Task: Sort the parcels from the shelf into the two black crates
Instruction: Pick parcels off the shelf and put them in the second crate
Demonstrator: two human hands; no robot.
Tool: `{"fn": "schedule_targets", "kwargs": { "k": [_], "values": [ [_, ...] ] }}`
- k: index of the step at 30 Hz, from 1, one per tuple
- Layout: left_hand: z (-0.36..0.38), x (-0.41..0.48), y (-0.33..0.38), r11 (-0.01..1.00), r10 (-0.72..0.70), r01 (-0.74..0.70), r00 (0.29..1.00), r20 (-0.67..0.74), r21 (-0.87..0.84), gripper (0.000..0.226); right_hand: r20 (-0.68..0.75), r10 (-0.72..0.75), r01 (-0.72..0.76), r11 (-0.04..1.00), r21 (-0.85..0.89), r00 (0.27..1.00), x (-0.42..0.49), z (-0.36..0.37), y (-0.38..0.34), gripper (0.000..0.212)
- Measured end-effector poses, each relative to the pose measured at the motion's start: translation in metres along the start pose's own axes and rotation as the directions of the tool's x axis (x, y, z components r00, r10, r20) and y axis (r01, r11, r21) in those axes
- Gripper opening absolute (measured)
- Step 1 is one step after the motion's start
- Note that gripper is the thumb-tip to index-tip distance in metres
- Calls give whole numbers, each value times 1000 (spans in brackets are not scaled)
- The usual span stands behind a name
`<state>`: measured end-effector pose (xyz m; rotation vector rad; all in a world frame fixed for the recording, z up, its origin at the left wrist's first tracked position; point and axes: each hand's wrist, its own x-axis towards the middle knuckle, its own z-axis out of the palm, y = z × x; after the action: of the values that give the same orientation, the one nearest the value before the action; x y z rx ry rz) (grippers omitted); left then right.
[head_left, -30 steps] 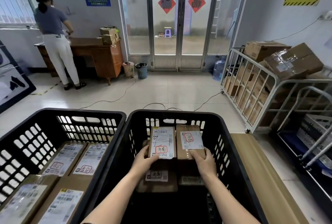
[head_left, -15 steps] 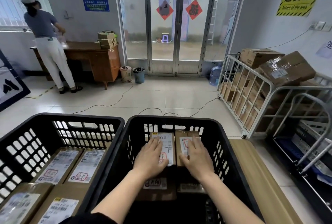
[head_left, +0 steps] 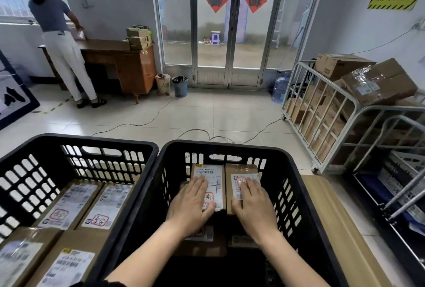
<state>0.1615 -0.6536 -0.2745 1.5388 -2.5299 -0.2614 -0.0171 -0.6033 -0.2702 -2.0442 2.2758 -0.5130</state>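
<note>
Two black crates stand side by side in front of me. In the right crate (head_left: pixel 305 197), two brown parcels lie next to each other on top of lower parcels. My left hand (head_left: pixel 190 204) lies flat with straight fingers on the left parcel (head_left: pixel 212 177), which bears a white label with a red stamp. My right hand (head_left: pixel 254 204) rests flat on the right parcel (head_left: pixel 241 171). The left crate (head_left: pixel 25 171) holds several labelled brown parcels (head_left: pixel 69 204).
A tan tabletop (head_left: pixel 340 229) carries the crates. To the right stands a metal cage cart (head_left: pixel 322 111) full of cardboard boxes, with shelving behind it. A person (head_left: pixel 59 40) stands at a wooden desk at far left. Cables trail over the tiled floor before glass doors.
Both hands slid from the parcels' near edges onto their tops and now lie flat on them. The two parcels sit lower in the right crate.
</note>
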Motion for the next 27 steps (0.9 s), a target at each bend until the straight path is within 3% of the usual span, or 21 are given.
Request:
{"fn": "schedule_targets", "kwargs": {
  "k": [14, 20, 27],
  "values": [
    [-32, 3, 12, 995, -35, 17, 982, 183, 98, 66, 135, 16, -13, 1000, -23, 991, 8, -32, -11, 58],
    [-55, -15, 24, 999, 16, -17, 999, 37, 45, 63, 70, -12, 13, 1000, -4, 997, -9, -46, -15, 57],
    [-82, -51, 26, 997, 29, -27, 999, -19, 77, 68, 38, -43, 43, 999, 17, 998, -43, -76, -25, 59]
  ]
}}
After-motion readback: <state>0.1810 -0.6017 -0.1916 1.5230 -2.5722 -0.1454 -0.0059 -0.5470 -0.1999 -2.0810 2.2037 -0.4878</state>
